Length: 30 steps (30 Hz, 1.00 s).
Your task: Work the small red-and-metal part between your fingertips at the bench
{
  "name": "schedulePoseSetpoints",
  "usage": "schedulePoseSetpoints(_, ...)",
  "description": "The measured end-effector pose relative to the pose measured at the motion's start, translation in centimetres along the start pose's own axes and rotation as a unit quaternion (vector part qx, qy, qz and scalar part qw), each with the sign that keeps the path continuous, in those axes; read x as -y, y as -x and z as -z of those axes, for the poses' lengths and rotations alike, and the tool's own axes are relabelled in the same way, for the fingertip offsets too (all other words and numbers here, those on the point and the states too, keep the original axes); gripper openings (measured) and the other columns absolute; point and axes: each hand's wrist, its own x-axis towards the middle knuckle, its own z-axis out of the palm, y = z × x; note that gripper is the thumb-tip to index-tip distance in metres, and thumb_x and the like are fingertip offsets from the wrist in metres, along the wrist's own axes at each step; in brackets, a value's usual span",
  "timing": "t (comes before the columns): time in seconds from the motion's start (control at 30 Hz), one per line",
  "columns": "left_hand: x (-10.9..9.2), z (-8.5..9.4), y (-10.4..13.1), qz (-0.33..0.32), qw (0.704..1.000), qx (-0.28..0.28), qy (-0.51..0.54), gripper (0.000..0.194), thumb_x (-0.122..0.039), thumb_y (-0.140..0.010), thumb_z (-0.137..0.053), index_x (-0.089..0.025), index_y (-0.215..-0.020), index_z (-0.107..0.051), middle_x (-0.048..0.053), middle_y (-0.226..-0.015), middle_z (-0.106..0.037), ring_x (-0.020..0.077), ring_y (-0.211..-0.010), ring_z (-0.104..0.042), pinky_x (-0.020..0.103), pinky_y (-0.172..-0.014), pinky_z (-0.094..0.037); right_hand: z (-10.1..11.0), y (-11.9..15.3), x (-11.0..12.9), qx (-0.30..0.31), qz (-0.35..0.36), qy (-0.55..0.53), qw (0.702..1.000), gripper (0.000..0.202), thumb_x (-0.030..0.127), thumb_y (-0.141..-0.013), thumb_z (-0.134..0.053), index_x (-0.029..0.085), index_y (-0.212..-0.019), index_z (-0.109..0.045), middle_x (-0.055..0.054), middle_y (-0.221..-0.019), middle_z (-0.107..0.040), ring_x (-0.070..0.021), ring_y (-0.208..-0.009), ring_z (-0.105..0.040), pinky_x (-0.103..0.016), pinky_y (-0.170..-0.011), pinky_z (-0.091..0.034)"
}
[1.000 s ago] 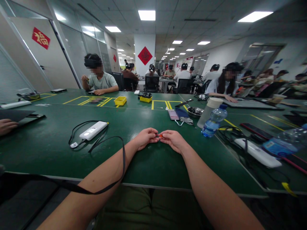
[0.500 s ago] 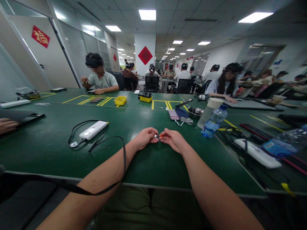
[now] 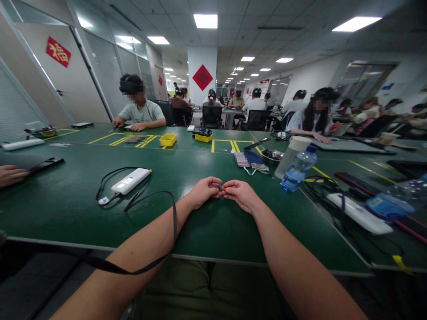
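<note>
My left hand (image 3: 204, 193) is closed in a pinch on a tiny dark red piece (image 3: 218, 187), too small to name. Facing it, my right hand (image 3: 240, 194) pinches a small orange piece (image 3: 224, 189) between thumb and fingertips; its kind cannot be made out. The fingertips of both hands nearly meet, just above the green table (image 3: 213, 235). Fingers hide most of both pieces. A black strap (image 3: 175, 218) crosses my left forearm.
Left of my hands lies a white power bank (image 3: 131, 181) with a black cable. To the right stand a water bottle (image 3: 300, 169), a pale cup (image 3: 289, 155) and a metal bowl (image 3: 272, 155). Yellow trays (image 3: 167, 140) are farther back. A co-worker's hand (image 3: 13, 174) rests at far left.
My hands have drawn slightly closer together. The piece in my left fingers showed a white or silvery face before and now looks dark red.
</note>
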Motion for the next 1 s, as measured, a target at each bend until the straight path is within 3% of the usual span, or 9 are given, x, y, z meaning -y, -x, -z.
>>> schedulePoseSetpoints(0.2,0.23,0.01,-0.30,-0.093,0.982,-0.041,-0.160,0.021,-0.004,-0.066,-0.057,-0.014,-0.085,-0.057,0.002,-0.073,-0.063,0.0102,-0.064,-0.059,0.019,-0.059,-0.045,-0.59,0.24,0.42,-0.013,0.049,0.050,0.997,0.024,0.014,-0.060,-0.070,0.016,-0.083,-0.064,-0.003,-0.079,-0.068,-0.0125,-0.068,-0.061,-0.022,-0.058,-0.046)
schedulePoseSetpoints(0.5,-0.05,-0.12,-0.15,-0.116,0.975,-0.044,-0.184,0.020,-0.009,-0.067,-0.060,-0.015,-0.086,-0.056,-0.001,-0.071,-0.060,0.0079,-0.058,-0.055,0.018,-0.055,-0.041,-0.64,0.22,0.48,-0.008,0.074,0.050,0.996,0.025,0.016,-0.058,-0.068,0.016,-0.082,-0.065,-0.003,-0.079,-0.068,-0.0118,-0.067,-0.058,-0.024,-0.060,-0.042)
schedulePoseSetpoints(1.0,-0.43,-0.38,0.10,-0.143,0.961,-0.057,-0.228,0.013,-0.013,-0.070,-0.061,-0.015,-0.083,-0.059,0.001,-0.073,-0.062,0.0099,-0.065,-0.056,0.020,-0.062,-0.043,-0.47,0.15,0.47,-0.013,0.065,0.033,0.997,0.025,0.016,-0.059,-0.069,0.016,-0.084,-0.065,-0.002,-0.077,-0.066,-0.0112,-0.065,-0.057,-0.024,-0.059,-0.041)
